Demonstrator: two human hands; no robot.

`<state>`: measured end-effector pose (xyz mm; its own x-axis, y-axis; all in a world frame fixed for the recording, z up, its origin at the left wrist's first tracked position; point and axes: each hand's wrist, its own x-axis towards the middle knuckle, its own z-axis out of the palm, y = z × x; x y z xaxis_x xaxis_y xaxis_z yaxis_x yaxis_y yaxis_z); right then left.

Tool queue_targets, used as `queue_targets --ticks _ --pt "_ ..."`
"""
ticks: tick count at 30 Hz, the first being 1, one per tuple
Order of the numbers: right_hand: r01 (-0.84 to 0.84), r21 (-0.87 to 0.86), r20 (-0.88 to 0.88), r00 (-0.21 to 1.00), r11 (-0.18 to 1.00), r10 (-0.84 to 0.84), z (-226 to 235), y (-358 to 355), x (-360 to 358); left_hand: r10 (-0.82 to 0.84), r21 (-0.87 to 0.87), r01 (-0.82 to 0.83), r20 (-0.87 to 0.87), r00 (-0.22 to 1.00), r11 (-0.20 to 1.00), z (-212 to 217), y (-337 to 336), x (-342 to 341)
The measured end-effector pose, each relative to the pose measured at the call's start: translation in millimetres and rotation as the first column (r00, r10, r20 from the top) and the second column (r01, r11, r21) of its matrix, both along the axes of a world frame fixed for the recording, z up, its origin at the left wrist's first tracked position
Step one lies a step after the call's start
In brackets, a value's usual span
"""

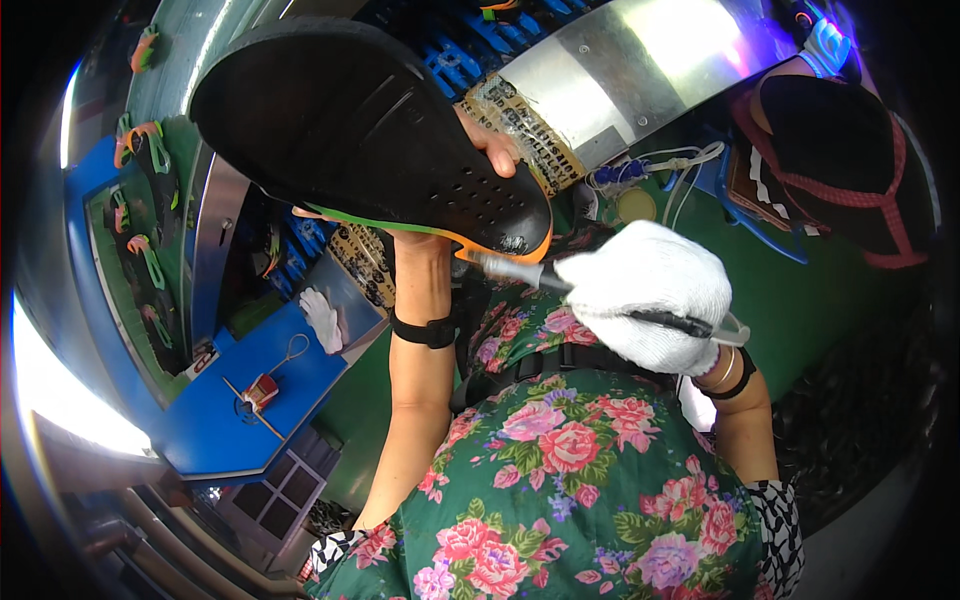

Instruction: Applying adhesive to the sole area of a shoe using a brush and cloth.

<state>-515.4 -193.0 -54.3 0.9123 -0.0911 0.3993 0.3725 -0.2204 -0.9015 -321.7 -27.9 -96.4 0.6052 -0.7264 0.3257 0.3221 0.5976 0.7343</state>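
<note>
My bare left hand [490, 150] grips a large black shoe sole [340, 130] from beneath, fingers showing along its far edge. The sole has a green and orange rim and a patch of small holes toward the heel. A glossy wet-looking spot lies at the heel end. In a white knitted glove, my right hand [650, 295] is closed around a brush [545, 276]. Its blurred bristle end is at the orange heel rim; whether it touches cannot be told. A black piece and a pale loop show by the glove's wrist side.
At the left, a blue table [210, 420] bears a white glove [322, 320] and a small red object [262, 390] with a wire loop. More soles [150, 270] lie beyond. A metal machine cover [620, 70] spans the top. Another person's gloved hand [828, 48] is at upper right.
</note>
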Motion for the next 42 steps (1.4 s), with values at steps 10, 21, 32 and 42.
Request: queue_targets --ticks 10,21,32,42 --pt "-0.089 -0.069 0.174 0.980 0.994 0.099 -20.5 5.6 -1.0 -0.170 -0.021 0.169 -0.107 0.980 0.985 -12.4 1.6 -1.7" --pt "-0.136 -0.186 0.195 0.966 0.973 0.172 -26.0 1.8 0.9 -0.177 0.139 0.290 -0.527 0.831 0.947 -22.2 -1.6 -12.5" --pt "-0.237 -0.121 0.202 0.945 0.964 0.258 -36.3 3.0 18.6 -0.311 0.170 0.501 -0.606 0.732 0.849 -23.8 4.7 1.7" --pt "-0.263 -0.340 0.174 0.926 0.903 0.336 -38.5 -2.6 35.1 -0.317 0.289 0.627 -0.668 0.673 0.723 -32.2 12.5 16.7"
